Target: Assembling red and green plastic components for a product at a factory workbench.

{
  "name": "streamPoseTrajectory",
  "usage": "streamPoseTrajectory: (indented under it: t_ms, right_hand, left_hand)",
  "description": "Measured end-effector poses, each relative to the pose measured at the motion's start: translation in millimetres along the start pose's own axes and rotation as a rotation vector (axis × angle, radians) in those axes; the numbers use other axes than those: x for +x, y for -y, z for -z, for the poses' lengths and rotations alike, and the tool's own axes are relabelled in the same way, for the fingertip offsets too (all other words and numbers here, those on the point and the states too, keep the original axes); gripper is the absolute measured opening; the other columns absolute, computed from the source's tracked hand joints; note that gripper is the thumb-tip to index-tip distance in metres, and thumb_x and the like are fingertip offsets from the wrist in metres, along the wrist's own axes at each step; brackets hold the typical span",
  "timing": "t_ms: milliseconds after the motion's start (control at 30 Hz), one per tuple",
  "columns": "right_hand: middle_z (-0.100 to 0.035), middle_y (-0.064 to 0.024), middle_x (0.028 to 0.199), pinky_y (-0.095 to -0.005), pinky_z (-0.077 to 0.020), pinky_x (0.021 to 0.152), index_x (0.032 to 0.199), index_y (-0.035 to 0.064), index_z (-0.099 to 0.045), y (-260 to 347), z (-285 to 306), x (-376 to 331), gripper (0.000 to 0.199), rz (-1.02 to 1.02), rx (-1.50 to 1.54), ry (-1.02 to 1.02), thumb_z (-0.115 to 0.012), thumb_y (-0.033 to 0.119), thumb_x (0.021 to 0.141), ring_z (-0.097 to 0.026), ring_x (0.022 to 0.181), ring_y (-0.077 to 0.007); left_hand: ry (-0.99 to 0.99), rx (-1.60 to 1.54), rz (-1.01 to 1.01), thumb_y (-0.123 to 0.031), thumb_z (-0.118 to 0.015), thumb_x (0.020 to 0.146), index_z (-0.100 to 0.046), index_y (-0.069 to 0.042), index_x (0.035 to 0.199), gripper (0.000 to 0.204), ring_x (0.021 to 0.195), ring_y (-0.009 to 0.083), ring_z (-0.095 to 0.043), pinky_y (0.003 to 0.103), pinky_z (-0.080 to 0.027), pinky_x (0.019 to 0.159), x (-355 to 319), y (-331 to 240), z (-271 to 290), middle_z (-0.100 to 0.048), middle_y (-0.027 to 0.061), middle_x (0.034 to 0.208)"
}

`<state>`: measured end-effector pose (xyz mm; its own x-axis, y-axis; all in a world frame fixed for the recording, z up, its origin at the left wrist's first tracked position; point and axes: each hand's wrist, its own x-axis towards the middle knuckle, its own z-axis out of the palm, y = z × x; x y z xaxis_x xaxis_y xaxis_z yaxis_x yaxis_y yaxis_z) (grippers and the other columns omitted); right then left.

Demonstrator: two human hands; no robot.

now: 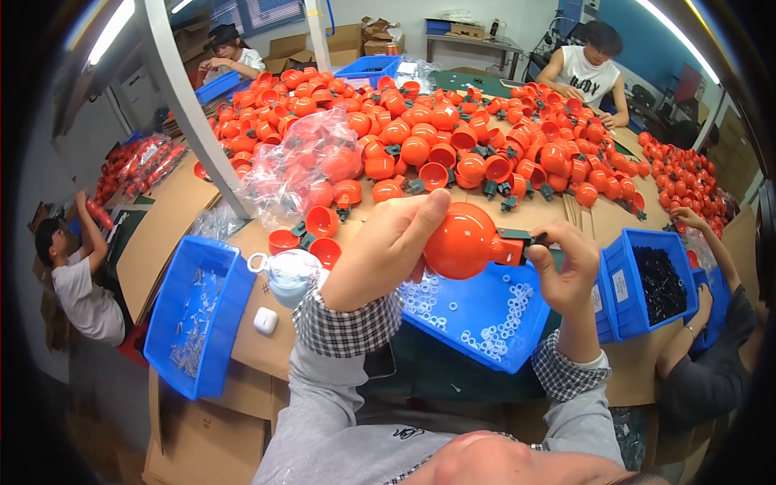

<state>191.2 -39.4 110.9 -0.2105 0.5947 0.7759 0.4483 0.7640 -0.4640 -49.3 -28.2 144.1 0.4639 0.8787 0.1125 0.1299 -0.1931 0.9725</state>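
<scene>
My left hand (388, 242) grips an orange round plastic cup (462, 241) from its left side, thumb over the top. A dark green fitting (524, 237) sticks out of the cup's right end, and my right hand (566, 271) pinches it. Both hands hover above a blue tray (485, 323) scattered with small white rings. A large heap of the same orange cups (453, 129) with green fittings covers the cardboard-topped table behind.
A blue bin (194, 323) with clear small parts sits at left, a blue bin (655, 283) of black parts at right. A clear bag of orange cups (307, 162) lies behind. A white earbud case (265, 321) rests nearby. Several other people sit around the table.
</scene>
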Motion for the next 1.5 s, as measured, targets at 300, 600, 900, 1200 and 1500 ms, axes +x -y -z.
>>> streamPoseTrajectory:
  t_ms: [300,600,900,1200,1500]
  right_hand:
    - [-0.051,-0.0022,0.069,-0.0184,-0.0321,0.045,0.085,-0.0022,-0.055,-9.4,6.1,-3.8,0.030,-0.432,0.664,0.070,-0.059,0.027,0.088,-0.046,0.054,-0.0065]
    - [-0.052,-0.0084,0.060,-0.0265,-0.0408,0.046,0.078,-0.0010,-0.058,-1.4,-10.5,-1.4,0.019,0.097,-0.138,-0.068,-0.067,0.015,0.081,-0.054,0.050,-0.0164]
    - [-0.051,-0.0008,0.063,-0.0198,-0.0340,0.048,0.077,-0.0006,-0.056,-7.0,1.4,-6.4,0.028,-0.475,0.628,0.114,-0.059,0.025,0.089,-0.045,0.054,-0.0060]
    - [-0.053,-0.0086,0.061,-0.0251,-0.0401,0.050,0.076,-0.0007,-0.058,0.1,-17.9,-1.6,0.021,0.090,-0.077,-0.139,-0.066,0.018,0.082,-0.052,0.052,-0.0158]
    - [-0.051,-0.0041,0.061,-0.0197,-0.0303,0.041,0.088,-0.0057,-0.056,-8.8,-1.7,-12.2,0.030,-0.491,0.954,0.009,-0.050,0.023,0.090,-0.042,0.045,-0.0072]
  left_hand:
    - [0.138,-0.013,-0.775,-0.011,-0.053,0.086,-0.052,0.000,0.117,0.034,0.126,0.0298,-0.040,0.041,-0.039,0.099,9.7,8.1,4.8,-0.041,0.0236,0.133]
    - [-0.194,0.217,0.029,-0.044,-0.036,0.096,-0.057,-0.001,0.108,0.050,0.055,0.0137,-0.061,0.021,-0.045,0.051,14.4,16.9,-11.7,-0.064,0.0084,0.066]
    - [0.141,-0.308,-0.639,-0.010,-0.043,0.089,-0.055,0.004,0.107,0.026,0.125,0.0244,-0.040,0.039,-0.031,0.102,11.1,10.0,-0.7,-0.047,0.0193,0.127]
    - [-0.178,0.072,-0.116,-0.037,-0.036,0.098,-0.056,0.000,0.088,0.042,0.045,0.0088,-0.050,0.023,-0.039,0.042,11.9,15.8,-10.9,-0.056,0.0034,0.060]
    - [-0.163,0.286,-0.847,0.000,-0.069,0.069,-0.044,-0.008,0.124,0.061,0.098,0.0354,-0.055,0.038,-0.047,0.083,-1.4,-1.2,-24.9,-0.049,0.0172,0.116]
